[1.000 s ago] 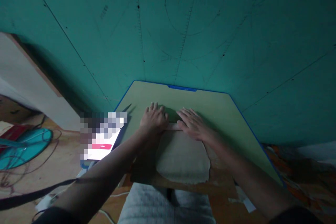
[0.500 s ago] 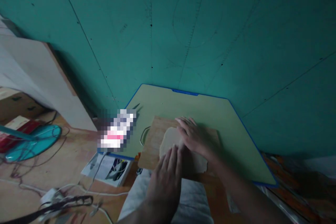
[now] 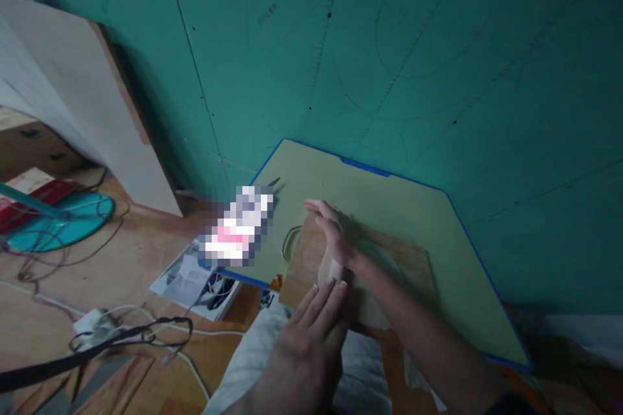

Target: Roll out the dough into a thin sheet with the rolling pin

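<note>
A pale, flattened sheet of dough (image 3: pixel 372 308) lies on a wooden cutting board (image 3: pixel 304 266). My left hand (image 3: pixel 311 331) comes in from below with its fingers stretched out, the tips touching the dough's near left part. Across the dough my right hand (image 3: pixel 335 237) is turned on its side, fingers extended past the far left part of the board. Its palm edge is against or just over the dough; I cannot tell which. The right hand and forearm cover the middle of the sheet.
Under the board is a pale green tabletop (image 3: pixel 413 207) with a blue rim, against a green wall (image 3: pixel 243 65). On its left are a blurred-out phone-like device (image 3: pixel 238 227) and a metal loop handle (image 3: pixel 289 243). A white box (image 3: pixel 195 285) and cables lie lower left.
The view has shifted, so the table appears further right. My right hand has moved left across the dough and tipped onto its edge. My left hand stays at the dough's near side.
</note>
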The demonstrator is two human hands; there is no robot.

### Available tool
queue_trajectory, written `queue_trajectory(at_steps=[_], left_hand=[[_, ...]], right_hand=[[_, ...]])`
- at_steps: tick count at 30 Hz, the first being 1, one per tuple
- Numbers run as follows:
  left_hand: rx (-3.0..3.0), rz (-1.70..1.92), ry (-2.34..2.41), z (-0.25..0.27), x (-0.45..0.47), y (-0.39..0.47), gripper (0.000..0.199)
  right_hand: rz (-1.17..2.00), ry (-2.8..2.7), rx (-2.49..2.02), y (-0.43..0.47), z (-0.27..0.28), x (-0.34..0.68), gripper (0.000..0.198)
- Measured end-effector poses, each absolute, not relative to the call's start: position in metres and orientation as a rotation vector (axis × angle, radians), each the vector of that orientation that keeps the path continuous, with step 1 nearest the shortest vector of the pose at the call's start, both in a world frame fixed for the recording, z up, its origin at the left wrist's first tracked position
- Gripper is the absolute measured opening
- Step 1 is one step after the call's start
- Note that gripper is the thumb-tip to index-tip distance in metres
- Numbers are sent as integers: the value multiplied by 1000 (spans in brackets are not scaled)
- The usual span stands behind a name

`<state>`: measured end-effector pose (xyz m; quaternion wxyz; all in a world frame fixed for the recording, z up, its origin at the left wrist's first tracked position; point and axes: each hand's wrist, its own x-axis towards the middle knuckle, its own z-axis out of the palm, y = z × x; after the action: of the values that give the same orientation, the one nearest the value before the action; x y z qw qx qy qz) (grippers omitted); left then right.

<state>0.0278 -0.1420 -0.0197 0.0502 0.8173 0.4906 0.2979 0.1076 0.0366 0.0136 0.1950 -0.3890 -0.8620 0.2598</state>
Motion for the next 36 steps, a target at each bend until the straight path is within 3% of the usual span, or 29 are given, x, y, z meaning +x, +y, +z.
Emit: queue_trajectory(at_steps=[7,22,28,36], left_hand=[[2460,1117,1613,-32,7,-145,45],[2704,1102,1495,-45,58,-154,35],[2660,988,1538,-38,38,-157,45],[2538,1002,1647,-32,4,-156,51]], right_hand=[[1132,-2169,-942,49,10,77,50],[687,-2361,-939,33,9,183,47],[505,-2632,-690,29,14,172,55],[598,-2709,-613,42,22,132,58]])
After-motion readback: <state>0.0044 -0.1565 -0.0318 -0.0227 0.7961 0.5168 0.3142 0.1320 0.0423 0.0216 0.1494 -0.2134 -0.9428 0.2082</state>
